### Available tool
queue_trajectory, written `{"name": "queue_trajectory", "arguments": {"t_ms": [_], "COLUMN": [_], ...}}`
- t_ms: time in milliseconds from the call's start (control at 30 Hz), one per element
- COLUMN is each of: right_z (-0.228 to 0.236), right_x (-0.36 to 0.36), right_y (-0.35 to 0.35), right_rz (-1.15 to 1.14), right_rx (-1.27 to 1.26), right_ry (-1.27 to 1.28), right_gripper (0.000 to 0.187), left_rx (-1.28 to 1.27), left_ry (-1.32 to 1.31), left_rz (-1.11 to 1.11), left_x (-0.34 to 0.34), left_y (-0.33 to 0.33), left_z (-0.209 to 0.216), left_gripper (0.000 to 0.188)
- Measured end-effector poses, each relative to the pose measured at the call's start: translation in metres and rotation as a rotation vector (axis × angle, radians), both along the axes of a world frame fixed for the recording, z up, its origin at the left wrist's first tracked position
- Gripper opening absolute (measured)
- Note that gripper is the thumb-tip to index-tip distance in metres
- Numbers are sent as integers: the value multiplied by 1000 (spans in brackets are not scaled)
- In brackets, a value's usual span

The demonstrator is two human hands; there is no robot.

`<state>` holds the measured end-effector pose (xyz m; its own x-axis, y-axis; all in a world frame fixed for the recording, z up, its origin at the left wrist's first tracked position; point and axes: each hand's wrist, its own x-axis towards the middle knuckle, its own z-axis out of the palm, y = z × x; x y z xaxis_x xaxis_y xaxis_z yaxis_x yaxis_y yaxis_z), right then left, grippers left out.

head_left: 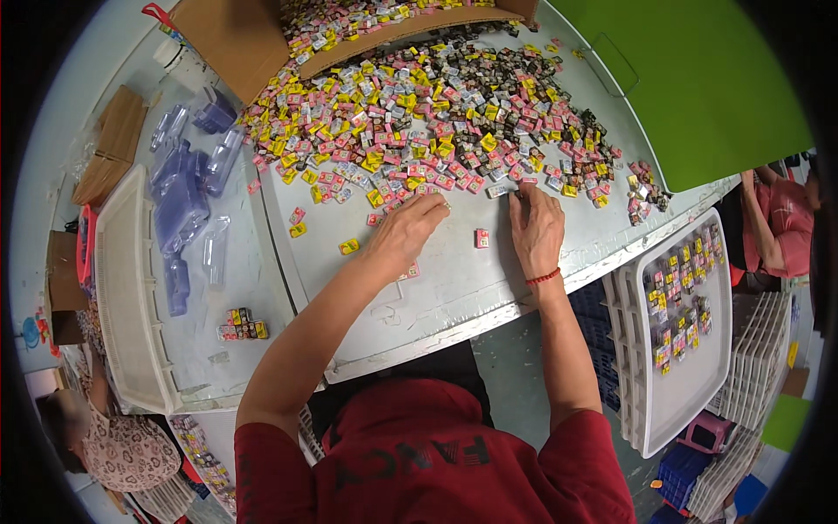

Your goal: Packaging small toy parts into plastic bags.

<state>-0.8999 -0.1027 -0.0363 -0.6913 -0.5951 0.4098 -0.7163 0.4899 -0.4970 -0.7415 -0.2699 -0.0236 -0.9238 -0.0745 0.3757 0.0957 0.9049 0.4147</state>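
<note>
A wide heap of small boxes (428, 131) in pink, yellow, white and black lies across the table in front of me. My left hand (408, 231) is at the heap's near edge, its fingers drawn together; a tiny pale thing shows at the fingertips, too small to name. To its right, my right hand (537, 229) rests low with fingers stretched forward and thumb apart, close to a white box (497, 191). A single pink box (482, 238) sits on the bare tabletop between my hands. Part of another pink-and-white box (410, 272) shows beside my left wrist.
An open cardboard carton (393, 35) spills boxes at the back. Clear plastic packs (183, 201), a white tray (131, 288) and a small block of boxes (242, 326) are at left. Stacked trays (676, 349) with packed boxes stand at right. Other people are at both sides.
</note>
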Motion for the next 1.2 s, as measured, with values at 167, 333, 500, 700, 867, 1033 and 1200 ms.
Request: {"name": "queue_trajectory", "arguments": {"t_ms": [167,333,500,700,867,1033,1200], "right_z": [-4,-10,-6,-17,-16,11,44], "right_x": [11,17,15,13,-2,37,100], "right_y": [-17,-16,-14,-24,-27,-10,-2], "right_rz": [-14,2,32,30,58,234,707], "right_rx": [20,29,47,56,-29,-9,-17], "right_ry": [151,135,214,250,328,79,-11], "right_gripper": [27,29,29,24,18,22,34], "left_rx": [45,-10,51,7,29,213,284], "left_ry": [-129,71,-168,81,88,79,10], "left_rz": [24,-67,15,-4,19,263,348], "left_x": [-2,-5,-7,-2,3,81,140], "left_y": [-2,-6,2,-3,-3,-2,34], "left_z": [2,-8,5,-13,-3,39,23], "left_gripper": [28,25,21,22,20,17,21]}}
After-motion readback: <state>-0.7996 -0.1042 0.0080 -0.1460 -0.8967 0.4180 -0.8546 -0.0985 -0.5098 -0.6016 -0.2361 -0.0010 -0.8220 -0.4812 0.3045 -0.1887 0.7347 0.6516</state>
